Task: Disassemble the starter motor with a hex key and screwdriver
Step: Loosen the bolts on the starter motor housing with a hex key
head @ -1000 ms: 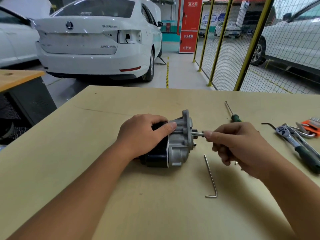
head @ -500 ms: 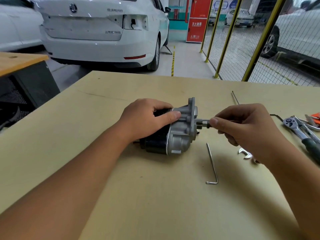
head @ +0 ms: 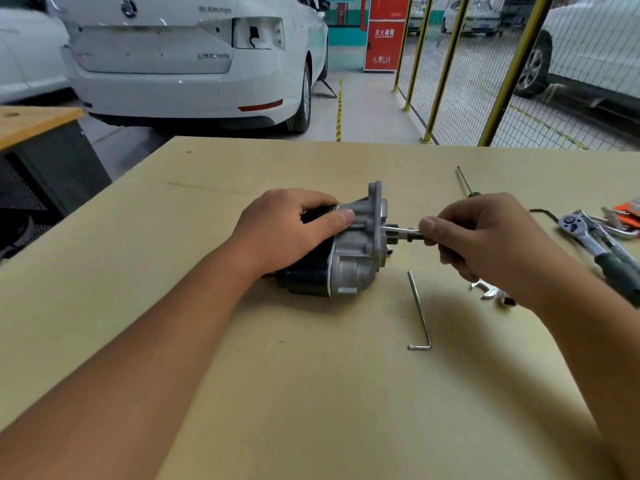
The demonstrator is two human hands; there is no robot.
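Hands on starter motor (head: 349,251), left hand (head: 291,230) gripping body, right hand (head: 485,237) pinching shaft (head: 403,232)

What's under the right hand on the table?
A silver open-end wrench pokes out from under the right hand; the rest of it is covered by the hand and wrist.

Left hand (head: 294,230) fingers curled in a grip, right hand (head: 485,237) fingers pinching

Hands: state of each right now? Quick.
Left hand: grips the starter motor body, holding it on the table.
Right hand: pinches a slim metal tool at the motor's end.
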